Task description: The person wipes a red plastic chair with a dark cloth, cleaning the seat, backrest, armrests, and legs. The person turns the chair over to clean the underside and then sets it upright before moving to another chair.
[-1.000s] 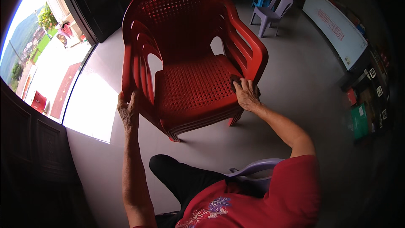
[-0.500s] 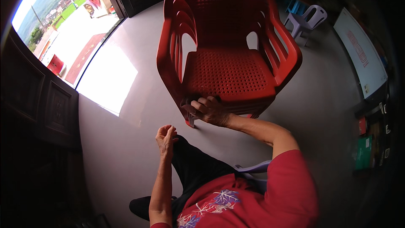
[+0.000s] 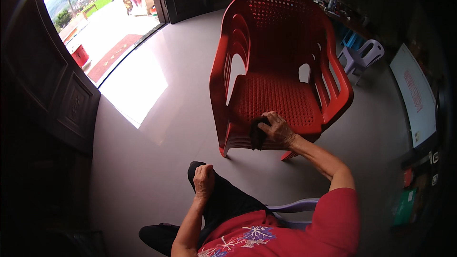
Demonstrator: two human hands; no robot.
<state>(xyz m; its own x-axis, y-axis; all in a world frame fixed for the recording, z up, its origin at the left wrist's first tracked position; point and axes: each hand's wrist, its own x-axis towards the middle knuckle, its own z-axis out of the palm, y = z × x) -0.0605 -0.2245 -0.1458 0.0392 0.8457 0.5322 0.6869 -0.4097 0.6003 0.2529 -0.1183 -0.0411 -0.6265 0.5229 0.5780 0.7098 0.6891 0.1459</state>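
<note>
Before me stands a stack of red plastic armchairs [image 3: 278, 95] with perforated seats and backs. A dark cloth [image 3: 258, 134] is in my right hand [image 3: 281, 131]. That hand presses at the front edge of the top seat, and part of the cloth hangs down over the edge. My left hand [image 3: 204, 181] rests on my dark-trousered knee, its fingers curled in and nothing visible in them.
Beneath me is a pale purple plastic chair [image 3: 297, 205]; a similar chair [image 3: 362, 58] stands at the back right. A whiteboard [image 3: 415, 96] leans at the right, near a green box [image 3: 404, 207]. On the left, a dark carved door [image 3: 71, 104] borders the bright doorway.
My view has shifted, so the chairs sit lower and further right. My right hand has moved rightward along the seat's front edge with the cloth. My left hand has settled onto my knee.
</note>
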